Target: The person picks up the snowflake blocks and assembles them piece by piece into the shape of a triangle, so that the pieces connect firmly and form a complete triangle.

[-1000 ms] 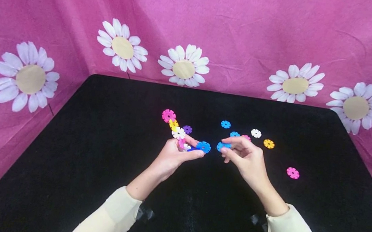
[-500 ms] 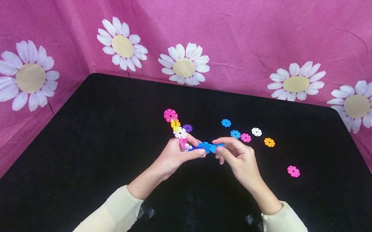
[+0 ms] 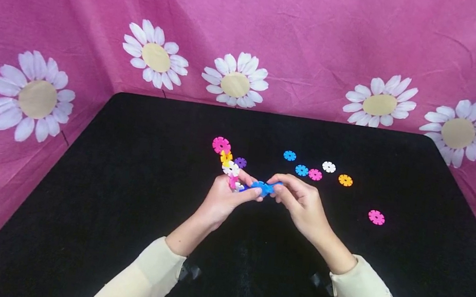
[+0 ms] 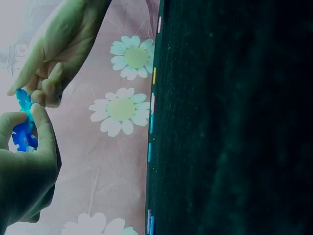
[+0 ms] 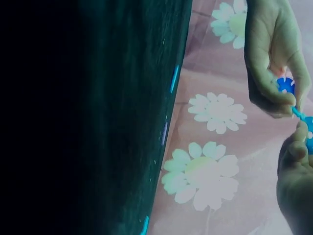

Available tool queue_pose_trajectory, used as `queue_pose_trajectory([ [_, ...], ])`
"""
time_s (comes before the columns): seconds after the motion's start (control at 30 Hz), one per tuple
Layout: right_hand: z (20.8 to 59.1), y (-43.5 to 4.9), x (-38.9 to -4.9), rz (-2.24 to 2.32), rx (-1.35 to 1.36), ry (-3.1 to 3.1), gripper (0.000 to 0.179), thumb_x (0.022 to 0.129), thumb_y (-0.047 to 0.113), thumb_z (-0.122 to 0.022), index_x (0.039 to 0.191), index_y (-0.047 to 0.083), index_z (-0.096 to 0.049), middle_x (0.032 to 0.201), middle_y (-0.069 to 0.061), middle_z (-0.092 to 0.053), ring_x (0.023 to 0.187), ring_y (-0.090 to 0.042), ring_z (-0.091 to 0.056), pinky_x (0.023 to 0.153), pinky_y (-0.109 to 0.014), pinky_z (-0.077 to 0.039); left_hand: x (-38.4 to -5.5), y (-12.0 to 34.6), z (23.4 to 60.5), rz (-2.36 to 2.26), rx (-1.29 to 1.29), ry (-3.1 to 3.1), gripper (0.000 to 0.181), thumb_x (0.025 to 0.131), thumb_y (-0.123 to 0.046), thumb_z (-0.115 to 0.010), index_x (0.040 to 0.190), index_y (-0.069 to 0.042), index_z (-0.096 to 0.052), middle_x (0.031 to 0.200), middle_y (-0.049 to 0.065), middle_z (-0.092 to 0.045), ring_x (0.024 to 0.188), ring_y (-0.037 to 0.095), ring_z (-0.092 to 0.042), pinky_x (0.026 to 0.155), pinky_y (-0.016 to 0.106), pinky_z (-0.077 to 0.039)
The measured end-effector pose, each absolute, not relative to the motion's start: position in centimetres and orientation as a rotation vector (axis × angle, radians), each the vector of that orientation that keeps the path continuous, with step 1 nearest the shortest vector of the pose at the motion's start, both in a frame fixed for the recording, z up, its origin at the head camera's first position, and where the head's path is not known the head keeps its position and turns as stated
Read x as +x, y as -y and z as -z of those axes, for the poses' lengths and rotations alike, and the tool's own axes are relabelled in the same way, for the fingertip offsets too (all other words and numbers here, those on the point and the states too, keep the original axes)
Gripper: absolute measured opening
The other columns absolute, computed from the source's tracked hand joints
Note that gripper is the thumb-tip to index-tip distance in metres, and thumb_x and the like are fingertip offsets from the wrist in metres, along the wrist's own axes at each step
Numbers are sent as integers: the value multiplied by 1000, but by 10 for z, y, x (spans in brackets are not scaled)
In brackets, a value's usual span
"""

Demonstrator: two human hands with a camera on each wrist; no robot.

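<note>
My left hand (image 3: 224,200) pinches a chain of notched plastic discs near its end, thumb and fingers on a blue disc (image 3: 262,187). The rest of the chain slants up and away behind that hand: a white disc (image 3: 231,169), a yellow disc (image 3: 225,158) and a pink disc (image 3: 221,145) at the far tip. Between thumb and fingers, my right hand (image 3: 305,205) pinches another blue disc (image 3: 278,185), its edge meeting the chain's end disc. From the left wrist, a dark blue disc (image 4: 22,138) shows between the left fingers, partly covered.
On the black table (image 3: 153,158) lie loose discs: purple (image 3: 241,162) behind the left hand, and several beyond the right hand, among them a white one (image 3: 329,167) and an orange one (image 3: 345,180). Another pink one (image 3: 376,217) lies far right. Pink flowered cloth (image 3: 312,39) surrounds the table.
My right hand has moved left, bringing its blue disc from apart to against the chain's end disc. The left hand has stayed nearly in place with the chain.
</note>
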State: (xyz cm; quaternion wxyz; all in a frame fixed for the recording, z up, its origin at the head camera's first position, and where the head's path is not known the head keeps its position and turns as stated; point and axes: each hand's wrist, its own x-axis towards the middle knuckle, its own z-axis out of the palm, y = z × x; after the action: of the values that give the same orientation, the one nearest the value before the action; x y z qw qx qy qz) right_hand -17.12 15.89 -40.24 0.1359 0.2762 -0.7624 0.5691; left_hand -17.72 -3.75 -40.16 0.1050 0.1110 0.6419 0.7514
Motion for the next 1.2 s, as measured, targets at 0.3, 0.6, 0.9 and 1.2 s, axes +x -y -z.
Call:
queue_pose_trajectory([
  [0.3,390,-163,-175,-1491,914,2325,17,90,-3,-64,106,3,-66,81,-10,-69,65,-4,-60,59,-25,-54,-177,42,398,-2199,400,-1926,20,88,-6,-71,100,7,-62,95,6,-76,87,14,-75,94,36,-56],
  [0.6,386,-156,-173,-1461,889,2344,15,90,-2,-64,104,3,-65,77,-8,-67,63,-5,-59,58,-23,-53,-174,42,396,-2236,374,-1892,23,88,-7,-71,102,8,-60,86,-9,-74,85,10,-74,93,33,-57],
  [0.9,393,-152,-174,-1538,856,2332,15,90,-2,-64,105,1,-65,80,-14,-67,66,-6,-60,61,-23,-54,-177,43,400,-2231,328,-1882,20,88,-5,-70,101,7,-61,85,-7,-75,86,11,-74,94,33,-56],
  [1.2,400,-157,-178,-1634,836,2267,21,91,-2,-62,112,1,-65,86,-11,-69,69,-7,-63,64,-21,-55,-179,43,399,-2144,307,-1893,24,85,-4,-72,105,-1,-60,95,-4,-72,93,14,-71,91,28,-57],
])
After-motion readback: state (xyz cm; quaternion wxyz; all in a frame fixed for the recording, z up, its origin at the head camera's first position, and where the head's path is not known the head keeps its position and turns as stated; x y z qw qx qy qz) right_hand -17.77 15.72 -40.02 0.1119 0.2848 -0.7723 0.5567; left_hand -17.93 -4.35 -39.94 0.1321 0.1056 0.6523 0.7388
